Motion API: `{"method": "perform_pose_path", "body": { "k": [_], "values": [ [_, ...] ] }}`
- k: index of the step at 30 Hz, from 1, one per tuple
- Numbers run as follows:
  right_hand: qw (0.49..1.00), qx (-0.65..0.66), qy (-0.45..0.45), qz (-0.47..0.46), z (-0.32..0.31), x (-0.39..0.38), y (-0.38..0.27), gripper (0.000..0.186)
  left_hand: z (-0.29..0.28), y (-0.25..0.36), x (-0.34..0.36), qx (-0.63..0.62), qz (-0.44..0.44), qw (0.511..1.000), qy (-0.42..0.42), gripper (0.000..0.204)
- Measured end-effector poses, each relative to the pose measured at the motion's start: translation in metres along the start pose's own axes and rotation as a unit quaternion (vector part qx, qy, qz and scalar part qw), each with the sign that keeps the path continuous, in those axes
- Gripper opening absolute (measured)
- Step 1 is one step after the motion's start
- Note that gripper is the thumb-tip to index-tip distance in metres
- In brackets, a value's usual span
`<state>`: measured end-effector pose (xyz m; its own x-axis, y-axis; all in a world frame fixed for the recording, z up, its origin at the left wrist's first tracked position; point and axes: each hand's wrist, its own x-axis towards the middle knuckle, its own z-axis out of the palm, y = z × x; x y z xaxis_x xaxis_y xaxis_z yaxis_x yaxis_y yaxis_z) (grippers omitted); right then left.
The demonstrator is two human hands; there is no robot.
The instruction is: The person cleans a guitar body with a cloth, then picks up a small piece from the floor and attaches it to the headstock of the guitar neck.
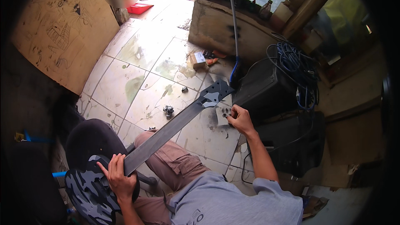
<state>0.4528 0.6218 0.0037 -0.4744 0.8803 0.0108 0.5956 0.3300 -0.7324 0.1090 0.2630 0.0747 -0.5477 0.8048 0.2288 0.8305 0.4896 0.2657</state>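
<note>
An electric guitar with a grey and black camouflage body (89, 196) lies slantwise across my lap. Its dark, stringless neck (166, 135) runs up to the right and ends in a headstock (216, 93) with a row of holes. My left hand (121, 179) grips the guitar where the neck meets the body, fingers over the edge. Below the headstock, my right hand (241, 120) is closed in a pinch over a pale sheet (221, 116) on which several small dark parts lie. What its fingertips hold is too small to make out.
On the tiled floor lie metal tuner-like parts (168, 110) and a small cardboard box (197, 60). A black stool seat (93, 141) stands at my left. To the right are black cases (262, 87) and a coil of dark cable (296, 62). A blue-ended hose (235, 68) hangs beside the headstock.
</note>
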Motion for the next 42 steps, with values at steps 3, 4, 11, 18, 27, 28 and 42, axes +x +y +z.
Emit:
{"method": "perform_pose_path", "body": {
  "k": [3, 4, 11, 18, 27, 28, 42],
  "values": [
    [0.994, 0.082, 0.007, 0.067, 0.006, 0.002, 0.001, 0.014, 0.001, 0.002, 0.001, -0.002, 0.001, 1.000, -0.002, 0.057],
    [0.989, 0.116, 0.005, 0.090, 0.007, 0.003, -0.002, 0.012, 0.001, 0.001, 0.000, -0.001, -0.001, 1.000, -0.002, 0.057],
    [0.999, 0.042, 0.028, 0.003, 0.007, 0.008, 0.013, 0.025, -0.001, 0.001, -0.001, -0.002, 0.001, 1.000, -0.009, 0.057],
    [0.997, -0.007, 0.075, 0.002, 0.010, 0.010, 0.018, 0.035, -0.001, 0.004, 0.001, 0.002, 0.001, 1.000, -0.007, 0.056],
    [0.993, 0.080, 0.071, 0.060, 0.007, 0.020, 0.016, 0.032, -0.003, 0.006, 0.003, 0.003, 0.003, 1.000, -0.005, 0.054],
    [0.994, 0.066, 0.071, 0.050, 0.007, 0.022, 0.015, 0.032, -0.003, 0.006, 0.003, 0.003, 0.002, 1.000, -0.005, 0.054],
    [0.996, 0.002, 0.080, -0.040, 0.005, 0.032, 0.040, 0.015, -0.003, 0.006, 0.003, -0.001, 0.001, 1.000, -0.004, 0.056]
  ]
}}
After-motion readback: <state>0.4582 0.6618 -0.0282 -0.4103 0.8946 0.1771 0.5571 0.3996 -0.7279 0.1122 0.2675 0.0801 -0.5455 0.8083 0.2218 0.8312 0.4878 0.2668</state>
